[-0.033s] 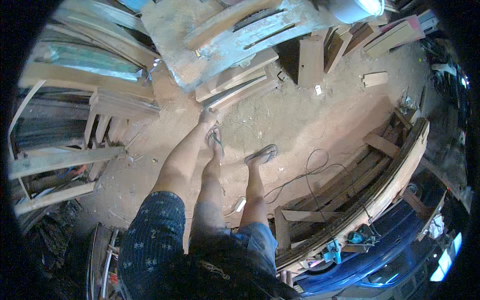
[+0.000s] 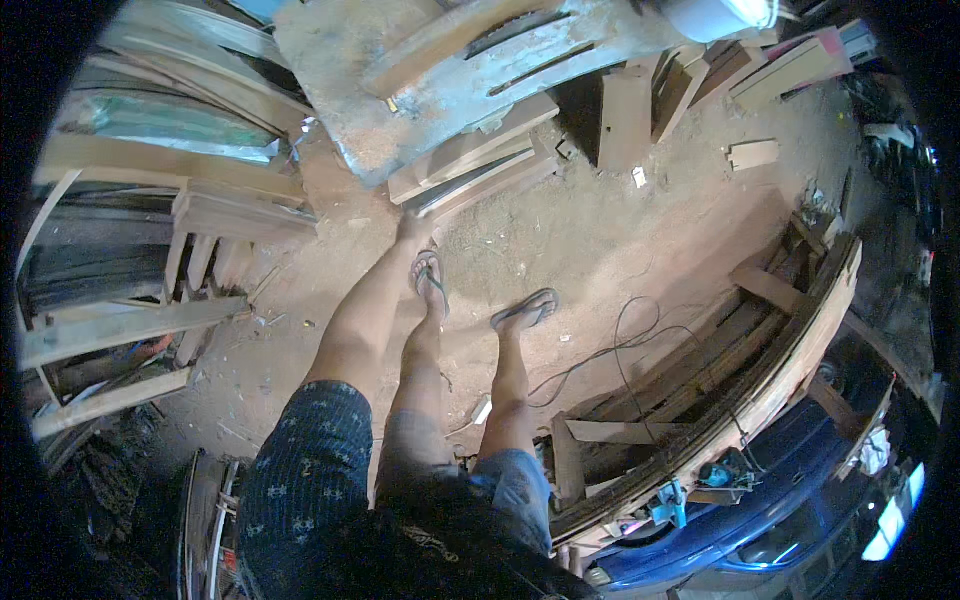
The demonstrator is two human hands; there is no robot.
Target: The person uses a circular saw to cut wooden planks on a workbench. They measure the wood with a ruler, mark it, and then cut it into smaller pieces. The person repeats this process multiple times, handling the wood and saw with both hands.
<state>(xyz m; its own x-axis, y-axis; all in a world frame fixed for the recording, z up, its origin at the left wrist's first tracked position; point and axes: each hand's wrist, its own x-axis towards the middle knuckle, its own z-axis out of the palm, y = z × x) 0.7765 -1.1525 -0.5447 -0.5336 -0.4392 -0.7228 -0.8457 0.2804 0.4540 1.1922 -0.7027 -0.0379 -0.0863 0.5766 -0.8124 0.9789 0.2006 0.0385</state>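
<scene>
What appear to be fingers of my right hand (image 2: 568, 558) show at the lower edge, beside the long curved wooden frame (image 2: 830, 290); their grip is unclear. My left hand is not visible. Two legs in sandals (image 2: 535, 308) stand in the middle. At their left, a further bare leg (image 2: 355, 330) with dark patterned shorts extends toward stacked boards (image 2: 470, 180); its far end is too small to make out clearly, and whose it is I cannot tell.
Planks and framed pieces (image 2: 130, 325) fill the left. A worn panel (image 2: 340, 90), a white bucket (image 2: 715, 15) and short boards (image 2: 625, 125) lie ahead. Black cable (image 2: 600, 355) loops on the dirt floor. A blue car (image 2: 760, 540) and teal tool (image 2: 720, 475) are at the lower right.
</scene>
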